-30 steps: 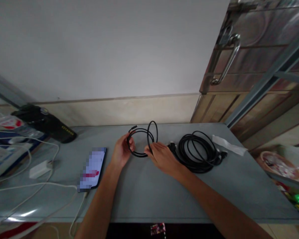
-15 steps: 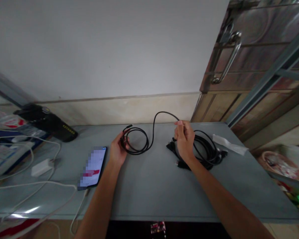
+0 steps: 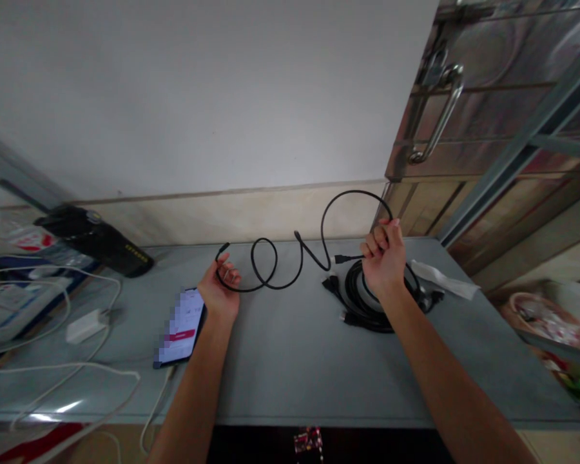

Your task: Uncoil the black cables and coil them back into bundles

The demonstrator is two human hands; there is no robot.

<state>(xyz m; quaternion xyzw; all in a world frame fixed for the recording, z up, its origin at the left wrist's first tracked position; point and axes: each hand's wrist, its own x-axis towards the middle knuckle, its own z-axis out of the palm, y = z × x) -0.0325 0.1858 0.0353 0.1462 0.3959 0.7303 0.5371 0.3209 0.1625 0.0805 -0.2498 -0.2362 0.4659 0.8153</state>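
Note:
A thin black cable (image 3: 280, 267) stretches in loose loops across the grey table (image 3: 294, 361) between my hands. My left hand (image 3: 218, 293) holds one end of it, palm up with fingers curled round the cable near its plug. Raised above the table, my right hand (image 3: 384, 258) is closed in a fist on the cable's other end, from which a loop arches upward. Under my right hand lies a thicker coiled black cable (image 3: 367, 309).
A phone (image 3: 181, 325) with a lit screen lies left of my left hand. White cables and a white charger (image 3: 82, 325) spread over the table's left side, with a black device (image 3: 94, 238) behind. White paper (image 3: 439, 277) lies at the right, near a wooden door (image 3: 488, 129).
My hands have moved apart and the small coil has been pulled open into loose loops. My right hand rose up and to the right with its end of the cable.

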